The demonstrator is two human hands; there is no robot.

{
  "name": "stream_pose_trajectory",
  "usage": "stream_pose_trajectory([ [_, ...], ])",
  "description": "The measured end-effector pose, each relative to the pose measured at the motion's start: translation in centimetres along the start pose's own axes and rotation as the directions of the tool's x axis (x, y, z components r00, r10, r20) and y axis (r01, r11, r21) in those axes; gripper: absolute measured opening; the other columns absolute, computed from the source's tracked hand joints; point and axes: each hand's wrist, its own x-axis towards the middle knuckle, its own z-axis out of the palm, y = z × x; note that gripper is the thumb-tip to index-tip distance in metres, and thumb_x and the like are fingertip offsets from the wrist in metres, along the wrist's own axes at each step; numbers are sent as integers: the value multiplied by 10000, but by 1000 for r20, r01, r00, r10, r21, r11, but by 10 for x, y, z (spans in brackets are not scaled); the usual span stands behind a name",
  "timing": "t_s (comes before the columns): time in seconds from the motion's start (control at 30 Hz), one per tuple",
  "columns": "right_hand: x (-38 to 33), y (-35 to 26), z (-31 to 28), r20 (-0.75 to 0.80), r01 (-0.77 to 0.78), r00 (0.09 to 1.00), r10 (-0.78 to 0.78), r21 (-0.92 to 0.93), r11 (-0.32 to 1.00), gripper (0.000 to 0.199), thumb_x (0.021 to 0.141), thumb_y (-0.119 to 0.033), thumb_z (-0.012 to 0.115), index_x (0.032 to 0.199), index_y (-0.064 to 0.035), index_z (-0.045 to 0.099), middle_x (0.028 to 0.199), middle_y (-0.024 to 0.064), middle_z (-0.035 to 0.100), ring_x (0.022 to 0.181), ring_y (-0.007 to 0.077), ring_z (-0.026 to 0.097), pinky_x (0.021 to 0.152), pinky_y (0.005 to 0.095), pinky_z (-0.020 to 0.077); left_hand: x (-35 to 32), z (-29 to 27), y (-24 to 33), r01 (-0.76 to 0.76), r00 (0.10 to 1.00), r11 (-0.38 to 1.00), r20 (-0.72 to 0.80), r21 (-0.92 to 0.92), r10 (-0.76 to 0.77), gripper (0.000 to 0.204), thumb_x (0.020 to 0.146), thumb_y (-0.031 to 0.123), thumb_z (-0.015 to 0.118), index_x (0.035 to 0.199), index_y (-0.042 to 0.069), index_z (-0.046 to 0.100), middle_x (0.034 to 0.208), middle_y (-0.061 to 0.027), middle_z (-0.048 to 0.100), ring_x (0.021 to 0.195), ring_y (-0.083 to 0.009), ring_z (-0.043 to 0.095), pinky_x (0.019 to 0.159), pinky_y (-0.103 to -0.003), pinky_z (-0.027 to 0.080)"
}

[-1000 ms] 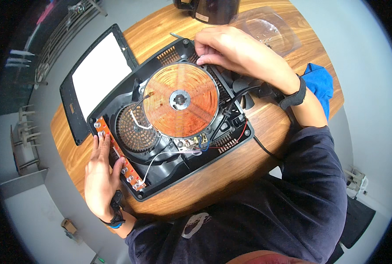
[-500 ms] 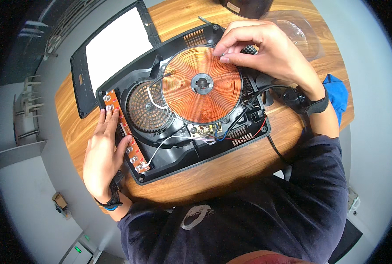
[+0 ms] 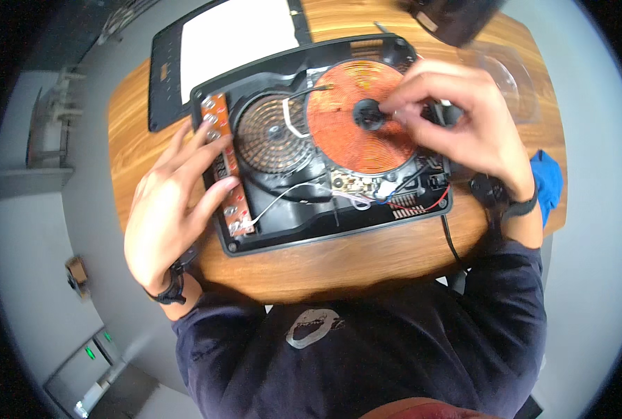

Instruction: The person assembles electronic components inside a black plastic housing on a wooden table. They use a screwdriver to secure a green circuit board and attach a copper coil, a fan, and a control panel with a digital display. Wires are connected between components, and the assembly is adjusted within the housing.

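Note:
An opened induction cooker, its black base [image 3: 283, 236] tilted slightly on the table, lies before me. My left hand [image 3: 174, 192] rests with fingers spread over the orange control board [image 3: 215, 105] along the base's left side. At the copper coil [image 3: 342, 143], my right hand [image 3: 468, 115] has thumb and fingers pinched beside the dark centre hub [image 3: 367, 115]. Motion blur hides whatever is between those fingertips. Left of the coil sits a round fan grille [image 3: 272, 133]. A white wire [image 3: 272, 209] runs from the control board toward the circuit board [image 3: 349, 183].
Behind the base lies a black-framed panel [image 3: 164, 91] with a white sheet [image 3: 241, 42]. A dark container [image 3: 457, 21] and a clear plastic piece [image 3: 517, 84] stand at the far right. Blue cloth [image 3: 547, 183] lies by the right table edge [image 3: 562, 230].
My right hand has gone from the coil's far right rim to its centre hub. The left hand stays on the control board, and the whole view has shifted.

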Motion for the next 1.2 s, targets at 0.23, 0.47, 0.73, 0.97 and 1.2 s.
stream_pose_trajectory([
  [0.23,21,-48,51,126,247,960,-251,45,968,155,920,-57,778,1060,-18,723,997,132,675,887,341,698,771,421,572,7,17,22,-201,979,795,-92,-573,182,298,977,117,753,1254,8,742,1070,-156,796,855,-251,759,791,-347,596],
  [0.47,37,-55,72,178,252,950,-257,50,966,151,924,-82,767,1050,-29,702,1016,117,637,894,347,679,753,439,562,6,25,19,-208,978,765,-104,-610,183,165,997,100,746,1126,1,716,881,-117,731,714,-210,685,670,-326,548],
  [0.73,36,-54,69,295,214,932,-212,26,977,173,927,-104,767,1081,-46,712,1028,112,653,918,361,690,769,443,564,7,30,15,-239,970,778,-103,-582,221,118,949,71,785,1019,-18,752,869,-132,745,716,-245,702,651,-343,557],
  [0.97,35,-45,29,118,145,986,-120,-238,960,246,957,-131,764,1180,-37,716,1053,152,721,984,345,727,851,403,576,11,29,1,-282,959,817,-161,-504,232,129,939,63,762,1009,-38,800,949,-189,790,840,-329,773,753,-376,602],
  [1.2,2,51,-45,-16,-233,939,343,-764,601,275,1032,-264,709,1220,-63,696,1072,154,763,983,363,750,820,452,593,16,20,-29,-108,974,918,-225,-381,21,182,932,128,784,1057,4,831,900,-185,797,755,-246,788,700,-338,597],
])
